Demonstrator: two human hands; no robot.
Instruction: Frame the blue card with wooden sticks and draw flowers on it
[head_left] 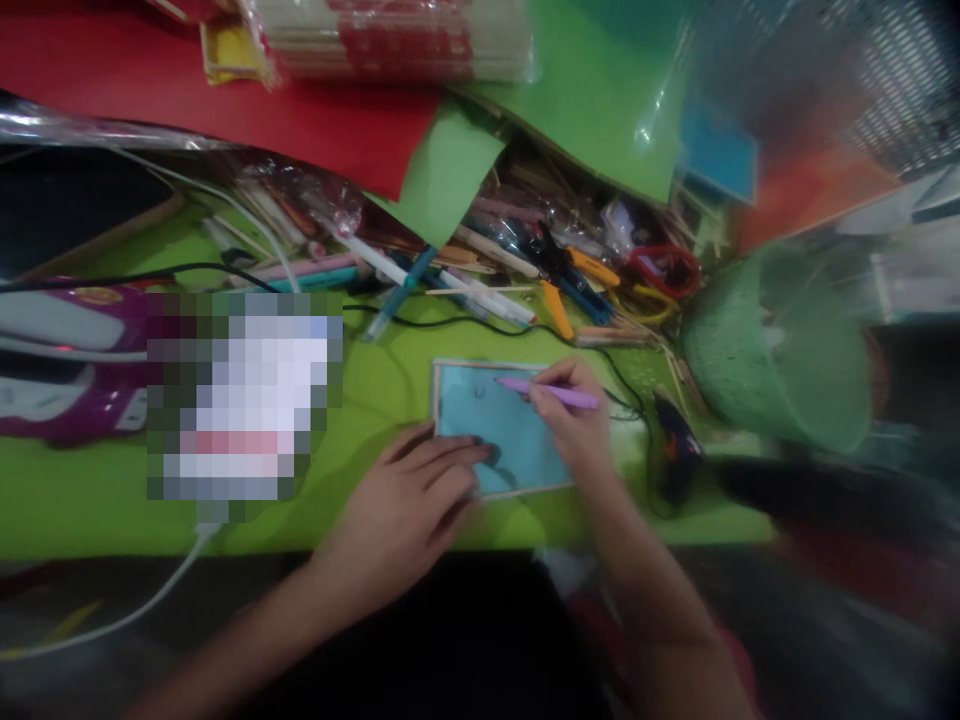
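The left hand [409, 505] lies flat, fingers spread, pinning the blue card [504, 425] to the surface [360, 420]; the right hand [574, 420] curls its fingers around a purple pen [551, 393], tip on the card.

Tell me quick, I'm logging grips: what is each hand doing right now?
Left hand: open, fingers flat on the blue card.
Right hand: closed around a purple pen, tip on the card.

The fingers [450, 465] of the left hand [409, 515] cover the near corner of the blue card [517, 440]; the mark [480, 392] beside the purple pen [555, 396] is too small to read. Left of those fingers, a pixelated patch [244, 395] hides part of the counter [375, 390].
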